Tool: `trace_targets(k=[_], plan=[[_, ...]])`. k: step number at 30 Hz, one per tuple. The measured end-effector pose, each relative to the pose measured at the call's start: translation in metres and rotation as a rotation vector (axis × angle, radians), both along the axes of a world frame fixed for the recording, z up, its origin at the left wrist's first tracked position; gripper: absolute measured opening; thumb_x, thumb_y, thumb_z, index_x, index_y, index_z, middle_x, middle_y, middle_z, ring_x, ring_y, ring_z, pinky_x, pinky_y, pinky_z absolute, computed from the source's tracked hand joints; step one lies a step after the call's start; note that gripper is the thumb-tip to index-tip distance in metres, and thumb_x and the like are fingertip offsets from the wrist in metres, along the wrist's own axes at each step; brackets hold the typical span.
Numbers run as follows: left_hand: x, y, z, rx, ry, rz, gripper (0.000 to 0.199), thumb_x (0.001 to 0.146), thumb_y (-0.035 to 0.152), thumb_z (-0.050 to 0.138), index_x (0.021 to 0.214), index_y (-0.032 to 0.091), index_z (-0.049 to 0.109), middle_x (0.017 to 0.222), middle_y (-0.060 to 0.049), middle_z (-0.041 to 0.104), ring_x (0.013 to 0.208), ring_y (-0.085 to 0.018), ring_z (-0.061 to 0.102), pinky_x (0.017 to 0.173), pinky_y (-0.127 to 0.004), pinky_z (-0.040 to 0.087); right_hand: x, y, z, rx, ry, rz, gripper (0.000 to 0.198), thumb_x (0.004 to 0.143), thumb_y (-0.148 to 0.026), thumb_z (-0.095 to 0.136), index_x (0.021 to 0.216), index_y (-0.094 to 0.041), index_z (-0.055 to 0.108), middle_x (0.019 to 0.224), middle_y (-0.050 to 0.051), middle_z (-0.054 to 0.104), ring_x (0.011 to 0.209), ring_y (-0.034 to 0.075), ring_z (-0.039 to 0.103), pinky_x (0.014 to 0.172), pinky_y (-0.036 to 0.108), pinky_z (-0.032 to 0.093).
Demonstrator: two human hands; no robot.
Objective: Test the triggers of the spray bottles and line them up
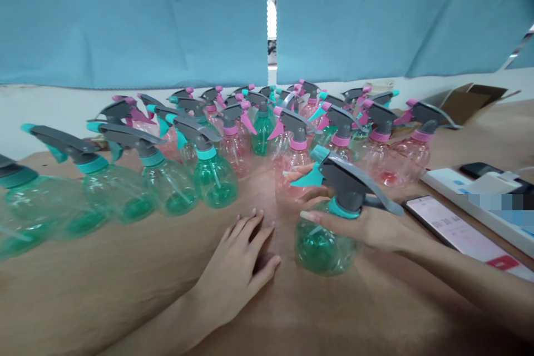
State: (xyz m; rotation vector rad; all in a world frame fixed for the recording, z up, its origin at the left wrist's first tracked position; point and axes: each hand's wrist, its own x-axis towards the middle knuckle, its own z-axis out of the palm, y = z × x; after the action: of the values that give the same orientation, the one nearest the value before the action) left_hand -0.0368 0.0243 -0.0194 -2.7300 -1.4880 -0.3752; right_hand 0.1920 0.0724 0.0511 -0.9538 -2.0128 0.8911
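Note:
My right hand (pixel 367 225) grips a green spray bottle (pixel 323 247) around its upper body, just under the teal collar. That bottle has a grey trigger head with a teal nozzle and trigger, and it stands almost upright near the table's front. Flat on the brown table (pixel 167 289) lies my left hand (pixel 237 264), fingers spread, holding nothing, to the left of the gripped bottle. Several green spray bottles (pixel 214 181) form a row on the left. Behind my right hand stand pink spray bottles (pixel 406 156) with pink collars.
More pink and green spray bottles (pixel 262 128) crowd the back of the table. On the right lie a phone (pixel 463 233) with a lit timer, a white box (pixel 488 200) and a dark object (pixel 484 169). An open cardboard box (pixel 467 105) sits behind. Blue curtains (pixel 146 16) hang beyond.

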Motion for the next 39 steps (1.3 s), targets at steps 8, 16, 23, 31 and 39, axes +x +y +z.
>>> trace_targets(k=[8, 16, 23, 31, 39], plan=[[0.001, 0.001, 0.000, 0.001, 0.037, 0.001, 0.044, 0.095, 0.037, 0.048, 0.132, 0.014, 0.049, 0.142, -0.015, 0.045, 0.131, -0.032, 0.037, 0.102, -0.051, 0.035, -0.001, 0.000, -0.002, -0.107, 0.043, -0.005, 0.012, 0.076, -0.030, 0.062, 0.085, -0.023, 0.065, 0.088, 0.004, 0.070, 0.084, 0.019, 0.069, 0.079, 0.032, 0.058], [0.001, 0.001, 0.000, 0.010, 0.028, -0.005, 0.046, 0.095, 0.037, 0.048, 0.134, 0.013, 0.047, 0.142, -0.016, 0.044, 0.130, -0.032, 0.038, 0.102, -0.051, 0.035, 0.000, -0.004, 0.005, -0.043, 0.123, 0.061, 0.014, 0.075, -0.037, 0.066, 0.081, -0.023, 0.065, 0.081, 0.000, 0.069, 0.071, 0.014, 0.068, 0.067, 0.026, 0.057], [-0.001, 0.001, -0.002, -0.004, 0.030, 0.005, 0.046, 0.095, 0.038, 0.047, 0.135, 0.015, 0.047, 0.144, -0.014, 0.042, 0.132, -0.031, 0.035, 0.103, -0.051, 0.034, -0.002, -0.003, -0.003, 0.004, 0.024, -0.082, 0.011, 0.077, -0.032, 0.059, 0.077, -0.022, 0.062, 0.072, 0.001, 0.069, 0.066, 0.015, 0.066, 0.061, 0.028, 0.055], [0.001, 0.001, 0.000, -0.008, 0.032, 0.003, 0.046, 0.095, 0.039, 0.048, 0.134, 0.014, 0.048, 0.142, -0.015, 0.044, 0.132, -0.031, 0.037, 0.104, -0.051, 0.033, -0.006, -0.011, 0.010, 0.005, -0.006, -0.192, 0.008, 0.069, -0.025, 0.054, 0.074, -0.023, 0.059, 0.070, 0.000, 0.067, 0.061, 0.015, 0.063, 0.053, 0.025, 0.051], [0.000, 0.001, 0.000, -0.005, 0.003, 0.007, 0.045, 0.095, 0.038, 0.047, 0.134, 0.016, 0.047, 0.142, -0.014, 0.044, 0.131, -0.031, 0.038, 0.103, -0.050, 0.034, -0.003, -0.012, 0.013, 0.006, -0.080, -0.177, 0.007, 0.069, -0.021, 0.052, 0.064, -0.022, 0.057, 0.057, -0.003, 0.056, 0.048, 0.010, 0.048, 0.043, 0.022, 0.040]])
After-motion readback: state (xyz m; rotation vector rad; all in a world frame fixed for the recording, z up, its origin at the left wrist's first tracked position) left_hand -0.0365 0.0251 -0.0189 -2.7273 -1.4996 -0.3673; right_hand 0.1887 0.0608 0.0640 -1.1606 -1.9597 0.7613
